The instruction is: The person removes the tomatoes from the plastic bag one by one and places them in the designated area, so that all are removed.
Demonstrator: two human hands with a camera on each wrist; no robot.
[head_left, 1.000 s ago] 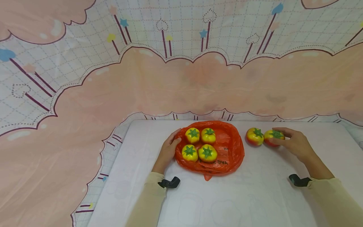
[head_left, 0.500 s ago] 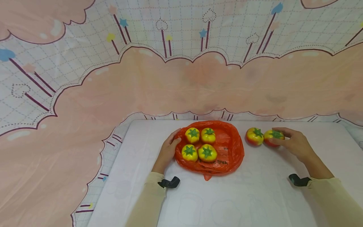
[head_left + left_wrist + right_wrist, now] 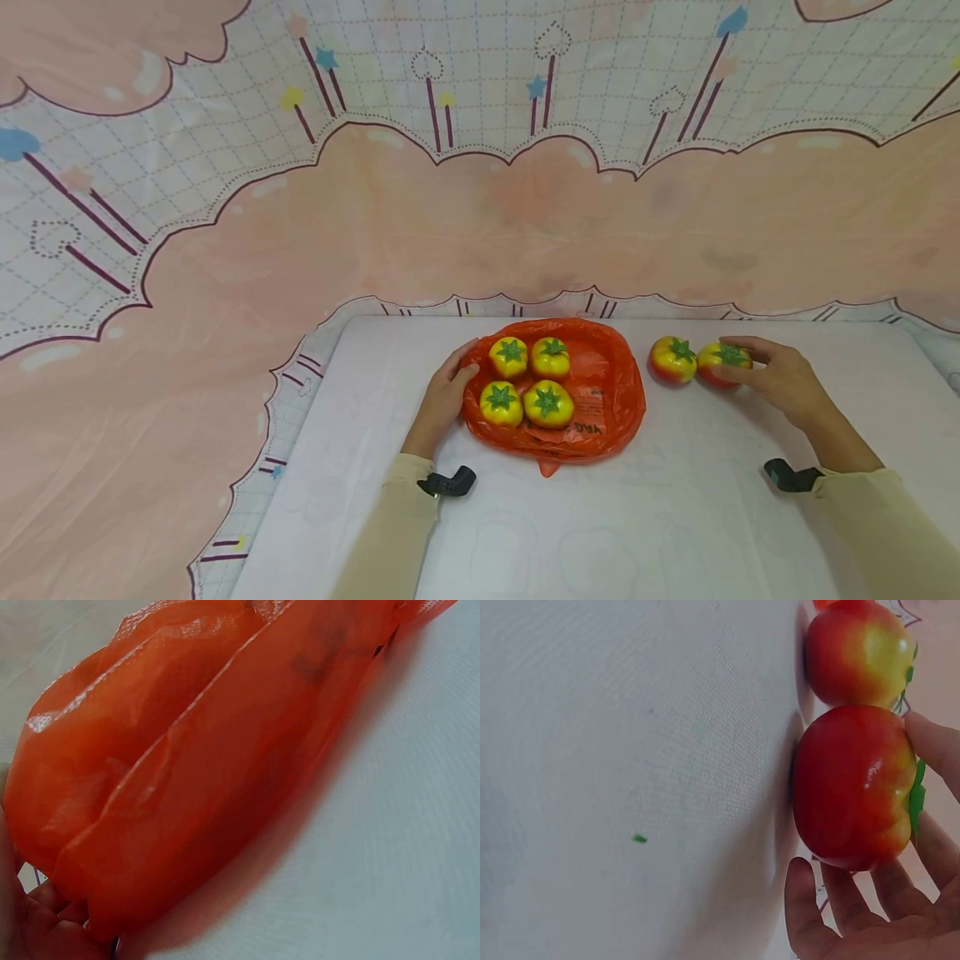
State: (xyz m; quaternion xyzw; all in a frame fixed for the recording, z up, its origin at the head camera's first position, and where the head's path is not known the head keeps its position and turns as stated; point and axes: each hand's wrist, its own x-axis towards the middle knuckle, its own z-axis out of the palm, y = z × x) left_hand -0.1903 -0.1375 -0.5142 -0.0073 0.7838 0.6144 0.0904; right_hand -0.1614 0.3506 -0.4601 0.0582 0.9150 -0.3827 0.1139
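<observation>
A red plastic bag [image 3: 624, 400] lies spread on the table with its rim turned up like a shallow bowl. Several yellow toy tomatoes [image 3: 549, 405] with green star-shaped tops sit in its left half. My left hand [image 3: 444, 402] holds the bag's left rim, thumb at the edge; the left wrist view shows the bag's red side wall [image 3: 187, 795] and part of the curled fingers. To the right, my right hand [image 3: 786, 385] grips a red-and-yellow tomato [image 3: 851, 787] between thumb and fingers. It rests on the table, touching a second tomato [image 3: 673, 361].
The white table [image 3: 570, 533] ends just behind the bag, where a patterned pink-and-white cloth [image 3: 480, 225] hangs. Black wrist cameras [image 3: 448, 482] sit at both beige cuffs. A tiny green scrap [image 3: 640, 838] lies on the tabletop.
</observation>
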